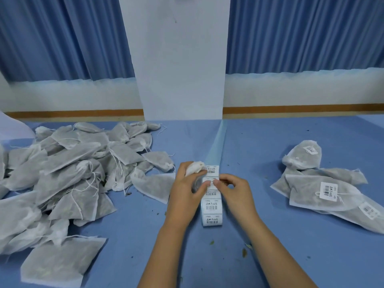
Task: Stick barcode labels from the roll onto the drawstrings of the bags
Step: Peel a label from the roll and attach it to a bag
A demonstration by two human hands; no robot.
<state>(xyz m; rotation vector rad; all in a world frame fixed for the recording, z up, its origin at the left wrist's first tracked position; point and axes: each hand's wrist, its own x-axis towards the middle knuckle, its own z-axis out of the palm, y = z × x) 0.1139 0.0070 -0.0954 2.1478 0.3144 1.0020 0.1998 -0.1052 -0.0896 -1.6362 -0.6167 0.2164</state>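
label roll [211,206] | barcodes visible | printed text too blurred to read

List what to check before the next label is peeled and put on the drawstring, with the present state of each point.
1. Left hand grips the held bag by its gathered top: ok.
2. Right hand pinches a label on the label strip: ok.
3. Label already off its backing: cannot tell, fingers cover it.
4. Drawstring of the held bag free and reachable: cannot tell, hidden.
5. Labelled pile lies apart from the unlabelled pile: ok.
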